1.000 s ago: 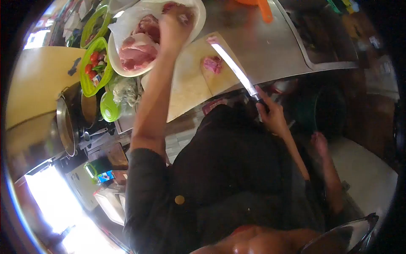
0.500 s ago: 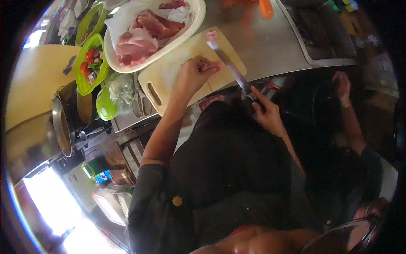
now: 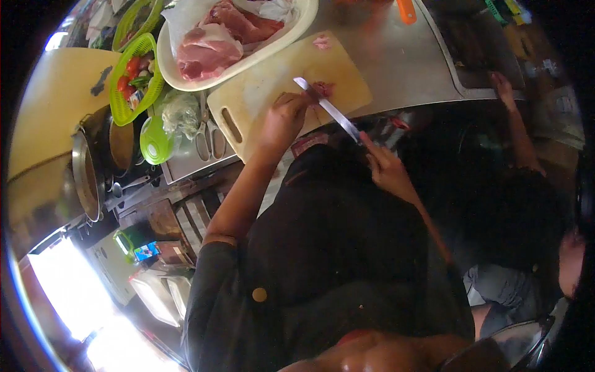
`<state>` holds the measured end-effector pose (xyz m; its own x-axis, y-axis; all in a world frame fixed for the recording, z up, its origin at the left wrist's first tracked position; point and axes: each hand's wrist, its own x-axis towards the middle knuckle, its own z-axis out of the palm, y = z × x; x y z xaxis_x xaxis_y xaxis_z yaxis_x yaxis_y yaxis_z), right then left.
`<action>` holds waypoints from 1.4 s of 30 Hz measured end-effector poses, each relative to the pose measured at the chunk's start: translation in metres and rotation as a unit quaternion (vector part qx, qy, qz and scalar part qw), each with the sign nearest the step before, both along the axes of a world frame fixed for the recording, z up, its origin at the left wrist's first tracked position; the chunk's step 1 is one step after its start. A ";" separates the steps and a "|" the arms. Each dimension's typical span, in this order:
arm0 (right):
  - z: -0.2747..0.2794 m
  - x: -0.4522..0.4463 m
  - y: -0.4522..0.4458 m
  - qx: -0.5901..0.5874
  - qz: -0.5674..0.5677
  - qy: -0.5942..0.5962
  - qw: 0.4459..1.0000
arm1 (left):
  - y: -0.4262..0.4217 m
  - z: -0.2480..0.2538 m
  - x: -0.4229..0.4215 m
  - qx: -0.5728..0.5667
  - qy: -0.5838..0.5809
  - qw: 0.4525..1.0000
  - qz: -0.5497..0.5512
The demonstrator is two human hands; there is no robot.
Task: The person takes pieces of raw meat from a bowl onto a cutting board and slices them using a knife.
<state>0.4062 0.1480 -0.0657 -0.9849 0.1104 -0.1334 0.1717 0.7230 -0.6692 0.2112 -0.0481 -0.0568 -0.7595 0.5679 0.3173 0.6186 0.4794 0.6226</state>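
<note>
My right hand point(image 3: 389, 172) grips a long knife point(image 3: 341, 116) by its handle, the index finger stretched along it. The blade slants up and left over the cutting board point(image 3: 273, 77). A small dark-red piece of meat point(image 3: 324, 89) lies on the board just beyond the blade. My left hand point(image 3: 285, 118) rests on the board left of the blade, its fingers curled and closed at the near edge of that meat. The fingertips are partly hidden. A pale pink scrap point(image 3: 322, 42) sits by the board's far edge.
Behind the board stands a white tub point(image 3: 310, 22) with large raw meat cuts point(image 3: 211, 53). To the left are a green basket point(image 3: 118, 102) of vegetables, scissors point(image 3: 207, 139), a green lid point(image 3: 156, 139) and pans point(image 3: 87, 173). Another person's arm point(image 3: 520, 130) reaches in at right, near a sink point(image 3: 483, 56).
My left hand has come down and slightly right on the board. The knife has moved off the pale scrap to beside the dark-red meat. The other person's arm has shifted up.
</note>
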 end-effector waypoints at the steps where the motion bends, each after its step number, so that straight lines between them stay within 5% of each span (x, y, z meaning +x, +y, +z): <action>1: 0.001 -0.009 -0.005 -0.006 -0.004 0.012 1.000 | 0.001 -0.002 -0.002 0.003 0.010 1.000 -0.001; 9: -0.018 -0.052 -0.018 -0.031 -0.016 0.056 0.998 | -0.002 -0.014 -0.010 0.004 -0.021 0.999 -0.027; 18: 0.002 0.010 0.006 -0.217 -0.034 -0.035 0.975 | 0.001 -0.017 -0.009 0.058 0.006 0.998 0.012; 24: -0.014 -0.042 -0.007 -0.196 -0.007 -0.014 0.980 | 0.001 -0.026 -0.006 0.068 0.003 0.997 0.031; 30: -0.023 -0.003 0.011 -0.260 0.005 0.013 0.965 | -0.008 -0.032 -0.024 0.029 0.061 0.997 0.044; 34: 0.027 0.016 0.029 -0.209 -0.003 -0.102 0.973 | -0.009 -0.028 -0.035 0.033 0.113 0.989 0.086; 37: 0.037 0.028 0.038 -0.200 -0.014 -0.092 0.975 | -0.017 -0.012 -0.034 -0.064 0.120 0.991 -0.011; 42: 0.030 0.027 0.033 -0.105 -0.041 -0.053 0.992 | -0.026 -0.014 -0.059 -0.104 -0.086 0.990 -0.040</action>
<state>0.4330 0.1808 -0.0358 -0.9528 0.1479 -0.2651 0.3020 0.5501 -0.7786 0.1520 -0.0736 -0.0711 -0.7419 0.6681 0.0570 0.5534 0.5622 0.6145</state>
